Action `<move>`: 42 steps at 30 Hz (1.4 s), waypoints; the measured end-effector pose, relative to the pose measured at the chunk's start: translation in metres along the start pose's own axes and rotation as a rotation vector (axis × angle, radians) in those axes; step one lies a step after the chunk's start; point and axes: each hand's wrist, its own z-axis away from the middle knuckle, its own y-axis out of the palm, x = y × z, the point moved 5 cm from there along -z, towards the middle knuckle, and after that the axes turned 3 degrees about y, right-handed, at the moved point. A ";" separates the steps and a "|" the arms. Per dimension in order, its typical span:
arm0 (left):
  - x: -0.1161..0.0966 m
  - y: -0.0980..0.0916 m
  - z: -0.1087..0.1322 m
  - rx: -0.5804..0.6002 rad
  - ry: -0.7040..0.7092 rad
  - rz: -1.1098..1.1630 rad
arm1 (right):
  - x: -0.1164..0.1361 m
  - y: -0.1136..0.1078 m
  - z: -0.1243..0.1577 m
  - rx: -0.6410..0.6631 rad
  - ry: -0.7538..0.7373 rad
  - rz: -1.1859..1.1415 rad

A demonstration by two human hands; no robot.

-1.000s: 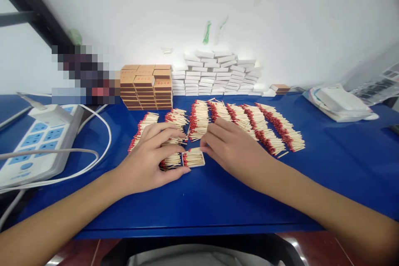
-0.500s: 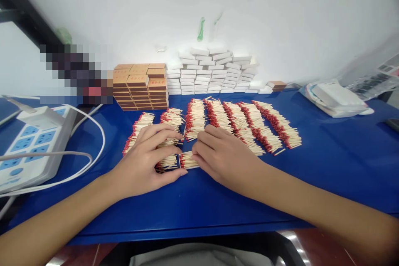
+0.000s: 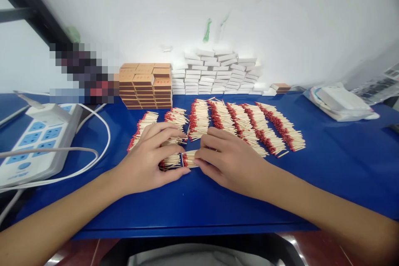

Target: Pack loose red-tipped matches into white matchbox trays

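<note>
A small white tray of matches [image 3: 189, 159] lies on the blue table between my two hands, red match heads at its left end. My left hand [image 3: 152, 156] is spread with fingers curved, thumb and fingertips near the tray's left end, over a row of matches [image 3: 171, 161]. My right hand [image 3: 229, 160] is closed, its fingertips pinched at the tray's right part, which it hides. Several rows of loose red-headed matches [image 3: 199, 120] lie behind and beside the hands.
Brown matchboxes [image 3: 146, 85] are stacked by the wall, beside a pile of white trays [image 3: 215, 72]. A power strip [image 3: 37, 145] with white cables lies at left. A single brown box [image 3: 281, 88] and plastic-wrapped packets [image 3: 339, 102] lie at right.
The whole view has shifted, so things appear slightly further right. Both hands keep nearly the same pose around the tray.
</note>
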 end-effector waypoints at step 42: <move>-0.001 -0.001 0.002 0.004 0.003 0.029 | -0.041 0.012 -0.001 0.031 0.175 0.057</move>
